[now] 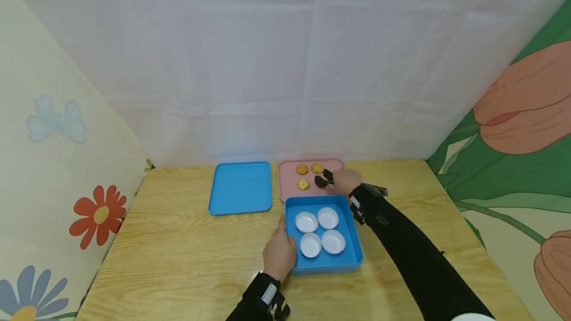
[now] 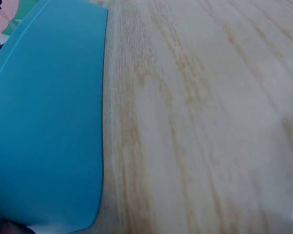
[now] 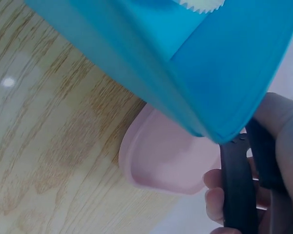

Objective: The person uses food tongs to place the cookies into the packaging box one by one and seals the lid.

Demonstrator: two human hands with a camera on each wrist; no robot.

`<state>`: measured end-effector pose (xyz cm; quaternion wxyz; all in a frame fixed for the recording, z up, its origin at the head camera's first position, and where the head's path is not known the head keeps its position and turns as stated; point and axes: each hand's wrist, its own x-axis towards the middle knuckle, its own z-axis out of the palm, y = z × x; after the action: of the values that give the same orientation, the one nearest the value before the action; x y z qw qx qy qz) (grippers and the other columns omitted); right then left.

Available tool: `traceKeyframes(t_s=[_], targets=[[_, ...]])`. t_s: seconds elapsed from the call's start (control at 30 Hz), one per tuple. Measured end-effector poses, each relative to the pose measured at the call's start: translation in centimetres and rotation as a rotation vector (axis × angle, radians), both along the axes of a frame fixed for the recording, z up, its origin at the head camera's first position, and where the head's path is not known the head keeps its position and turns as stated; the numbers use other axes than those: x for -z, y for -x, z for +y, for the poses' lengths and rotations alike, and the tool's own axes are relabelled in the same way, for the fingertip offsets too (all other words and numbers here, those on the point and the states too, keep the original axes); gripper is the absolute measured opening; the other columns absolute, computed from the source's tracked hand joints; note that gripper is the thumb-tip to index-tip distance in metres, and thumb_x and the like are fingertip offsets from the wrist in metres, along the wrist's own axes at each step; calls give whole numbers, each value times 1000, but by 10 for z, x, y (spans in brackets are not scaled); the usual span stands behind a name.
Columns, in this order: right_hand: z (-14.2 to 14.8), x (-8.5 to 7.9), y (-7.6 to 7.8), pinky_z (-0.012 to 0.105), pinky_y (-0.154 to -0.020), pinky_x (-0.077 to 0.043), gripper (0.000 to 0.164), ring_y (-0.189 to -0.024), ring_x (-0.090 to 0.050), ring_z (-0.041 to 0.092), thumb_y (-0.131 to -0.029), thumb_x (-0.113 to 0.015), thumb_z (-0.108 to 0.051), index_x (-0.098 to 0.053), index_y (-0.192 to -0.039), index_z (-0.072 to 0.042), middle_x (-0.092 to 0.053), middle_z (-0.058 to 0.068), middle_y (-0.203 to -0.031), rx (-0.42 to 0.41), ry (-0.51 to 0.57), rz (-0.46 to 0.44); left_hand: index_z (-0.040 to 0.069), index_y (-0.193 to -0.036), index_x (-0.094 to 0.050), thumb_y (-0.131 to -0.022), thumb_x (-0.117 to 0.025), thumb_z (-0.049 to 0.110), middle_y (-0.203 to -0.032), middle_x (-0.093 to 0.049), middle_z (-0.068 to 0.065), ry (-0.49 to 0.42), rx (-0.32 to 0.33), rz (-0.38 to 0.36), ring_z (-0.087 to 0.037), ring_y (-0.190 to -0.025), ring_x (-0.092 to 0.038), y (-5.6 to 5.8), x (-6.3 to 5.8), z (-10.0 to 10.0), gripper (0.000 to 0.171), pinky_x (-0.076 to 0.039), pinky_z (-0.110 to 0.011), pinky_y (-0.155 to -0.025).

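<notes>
My right hand point(image 1: 347, 181) grips black tongs point(image 3: 237, 185) over the right part of the pink tray point(image 1: 290, 193). The tong tips are apart, with a small yellowish bit, probably a cookie, partly hidden between them. Three round golden cookies lie on the tray, among them a cookie point(image 1: 303, 185) nearest the front. Below it stands a deep blue box point(image 1: 323, 264) holding several white fluted paper cups point(image 1: 333, 241). At the box's left wall, my left hand point(image 1: 280, 254) holds on, thumb by the rim and fingers along the outside; most fingers are hidden.
A flat blue tray or lid point(image 1: 241, 188) lies left of the pink tray. All stand on a light wooden table point(image 1: 178, 251). A white cloth backdrop point(image 1: 267, 63) hangs behind the table, with painted panels at both sides. The box's rim comes close to the right hand.
</notes>
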<state>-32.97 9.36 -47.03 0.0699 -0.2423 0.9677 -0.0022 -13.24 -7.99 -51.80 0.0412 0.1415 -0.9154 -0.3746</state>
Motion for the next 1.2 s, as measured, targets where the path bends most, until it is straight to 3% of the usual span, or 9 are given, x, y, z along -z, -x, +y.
traceKeyframes(t_s=[0.33, 0.57, 0.8, 1.0, 1.2], targets=[[-1, -3, -2, 34, -49, -44, 36, -52, -51, 17, -81, -65, -36, -53, -62, -9, -50, 3, -58, 16, 28, -12, 5, -140, -35, -89, -48, 13, -117, -58, -18, -12, -2, -14, -17, -56, -51, 1, 1, 1, 53, -38, -31, -43], [8, -6, -3, 35, -51, -44, 31, -54, -50, 18, -84, -61, -33, -55, -74, -5, -51, 5, -63, -10, 50, -17, 5, -139, -36, -89, -48, 13, -117, -58, -17, -4, -6, -30, -20, -61, -55, 0, 1, 2, 53, -42, -33, -47], [17, -25, -10, 36, -57, -44, 31, -62, -54, 21, -86, -61, -31, -59, -92, -1, -56, 8, -73, 4, 123, -7, 4, -140, -35, -89, -49, 13, -117, -58, -18, 0, -4, -43, -20, -61, -55, 0, 1, 1, 53, -43, -34, -49], [25, -47, -29, 36, -61, -48, 52, -70, -56, 22, -86, -60, -33, -50, -127, -1, -60, 11, -86, -24, 169, 79, 4, -140, -34, -89, -48, 13, -119, -57, -17, 1, 5, -39, -19, -60, -55, 0, 2, 0, 53, -42, -33, -47], [35, -58, -57, 37, -65, -50, 45, -74, -59, 24, -85, -61, -36, -58, -113, 0, -61, 12, -88, -75, 151, 164, 4, -140, -34, -89, -48, 12, -121, -56, -17, -2, 4, -40, -25, -78, -61, 2, 1, -2, 53, -49, -41, -61]])
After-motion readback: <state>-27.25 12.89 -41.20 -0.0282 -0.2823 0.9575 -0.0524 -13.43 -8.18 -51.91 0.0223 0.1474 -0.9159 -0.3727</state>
